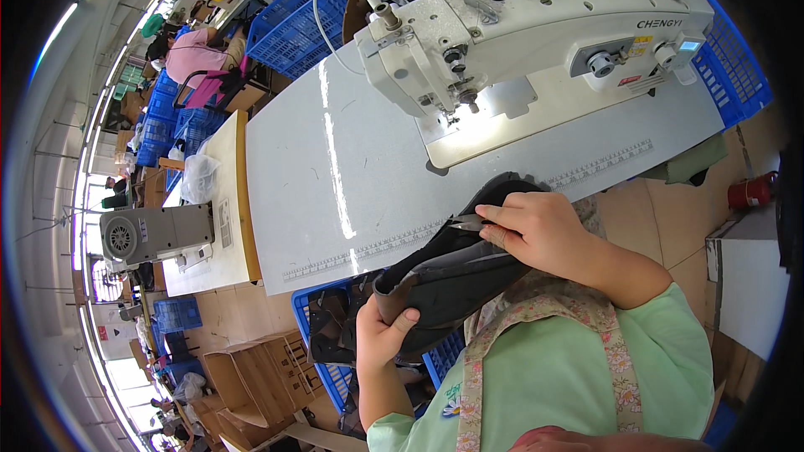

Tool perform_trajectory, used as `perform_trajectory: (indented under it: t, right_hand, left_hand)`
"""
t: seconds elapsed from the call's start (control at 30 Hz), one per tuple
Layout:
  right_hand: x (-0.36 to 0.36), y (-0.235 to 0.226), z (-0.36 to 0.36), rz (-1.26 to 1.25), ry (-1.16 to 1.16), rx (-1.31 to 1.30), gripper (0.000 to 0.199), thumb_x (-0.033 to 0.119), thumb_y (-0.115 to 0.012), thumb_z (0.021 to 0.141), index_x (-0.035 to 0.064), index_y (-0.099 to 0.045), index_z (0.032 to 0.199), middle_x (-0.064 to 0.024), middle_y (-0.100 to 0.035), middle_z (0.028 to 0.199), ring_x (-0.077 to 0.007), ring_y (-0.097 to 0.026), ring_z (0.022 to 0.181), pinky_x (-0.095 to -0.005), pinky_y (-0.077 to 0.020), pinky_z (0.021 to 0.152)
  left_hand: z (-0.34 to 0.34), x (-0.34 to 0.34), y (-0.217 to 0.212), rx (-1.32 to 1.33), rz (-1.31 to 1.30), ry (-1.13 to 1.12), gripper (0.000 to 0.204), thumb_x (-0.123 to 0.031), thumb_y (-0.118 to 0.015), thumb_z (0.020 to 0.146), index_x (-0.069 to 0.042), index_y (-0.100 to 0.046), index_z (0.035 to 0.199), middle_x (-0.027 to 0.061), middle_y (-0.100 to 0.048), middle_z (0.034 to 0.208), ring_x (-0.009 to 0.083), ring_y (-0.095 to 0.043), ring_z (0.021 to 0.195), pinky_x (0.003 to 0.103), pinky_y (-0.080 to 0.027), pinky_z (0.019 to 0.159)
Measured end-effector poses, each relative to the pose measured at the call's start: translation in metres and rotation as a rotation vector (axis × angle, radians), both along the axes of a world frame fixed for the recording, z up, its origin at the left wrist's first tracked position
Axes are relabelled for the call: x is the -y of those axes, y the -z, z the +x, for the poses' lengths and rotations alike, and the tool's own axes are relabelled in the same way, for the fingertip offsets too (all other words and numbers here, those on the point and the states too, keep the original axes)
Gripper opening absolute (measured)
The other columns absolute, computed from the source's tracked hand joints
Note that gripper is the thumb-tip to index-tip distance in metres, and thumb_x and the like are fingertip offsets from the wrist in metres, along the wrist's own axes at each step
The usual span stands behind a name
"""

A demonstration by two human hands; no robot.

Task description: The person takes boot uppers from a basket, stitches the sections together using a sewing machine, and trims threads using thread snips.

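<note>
Over the near edge of the grey table (293, 151), I have a black soft piece that looks like a shoe upper (452, 293). Its long opening faces up, toward the sewing machine (456, 25). My left hand (381, 339) pinches the near left end, thumb on the outside. Closed around a pair of small metal thread snips (466, 223), my right hand (536, 230) is at the opening's far side. The snips' blades point left over the dark edge; whether they touch a thread is too small to tell.
A blue crate (331, 381) with dark pieces stands below the table's near edge. Left of it lies an open cardboard box (260, 377). Another machine (159, 234) is on a neighbouring table, and a person in pink (193, 59) sits farther back. A ruler scale (603, 163) runs along the table edge.
</note>
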State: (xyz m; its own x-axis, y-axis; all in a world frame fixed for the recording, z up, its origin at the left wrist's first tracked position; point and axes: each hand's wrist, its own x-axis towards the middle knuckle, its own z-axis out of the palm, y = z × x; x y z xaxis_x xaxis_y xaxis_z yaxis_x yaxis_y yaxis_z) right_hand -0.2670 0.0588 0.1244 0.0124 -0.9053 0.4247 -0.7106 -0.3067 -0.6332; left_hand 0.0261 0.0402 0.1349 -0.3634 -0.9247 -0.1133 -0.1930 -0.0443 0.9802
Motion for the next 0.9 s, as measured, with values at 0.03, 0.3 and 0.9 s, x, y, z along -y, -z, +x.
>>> perform_trajectory:
  t: [0.03, 0.3, 0.9]
  right_hand:
    - [0.0, 0.0, 0.0, 0.021, 0.002, -0.001, 0.026, 0.024, -0.074, 0.081, 0.0073, -0.074, 0.101, -0.0045, -0.059, 0.067, -0.0222, -0.059, 0.058, -0.0339, -0.0474, 0.052]
    - [0.0, -0.006, 0.001, 0.055, 0.004, 0.008, 0.023, 0.026, -0.072, 0.082, 0.0076, -0.074, 0.095, -0.0056, -0.06, 0.066, -0.0242, -0.062, 0.06, -0.0355, -0.049, 0.054]
    - [0.059, 0.075, -0.09, 0.128, 0.346, 0.072, 0.032, 0.023, -0.076, 0.08, 0.0065, -0.07, 0.107, -0.0088, -0.062, 0.073, -0.0208, -0.057, 0.061, -0.0327, -0.0475, 0.059]
  left_hand:
    - [0.001, 0.0, 0.0, 0.018, -0.001, 0.0, 0.052, -0.032, -0.083, 0.078, 0.004, -0.063, 0.11, 0.0031, -0.066, 0.095, 0.0106, -0.058, 0.087, 0.027, -0.048, 0.078]
    - [0.006, -0.003, -0.002, 0.095, 0.066, 0.025, 0.07, -0.041, -0.085, 0.074, 0.005, -0.059, 0.119, 0.007, -0.065, 0.109, 0.0164, -0.06, 0.1, 0.031, -0.047, 0.089]
    - [0.094, 0.007, -0.025, -0.162, 0.02, -0.602, 0.054, -0.017, -0.074, 0.083, 0.006, -0.054, 0.127, 0.012, -0.065, 0.115, 0.023, -0.063, 0.103, 0.038, -0.05, 0.094]
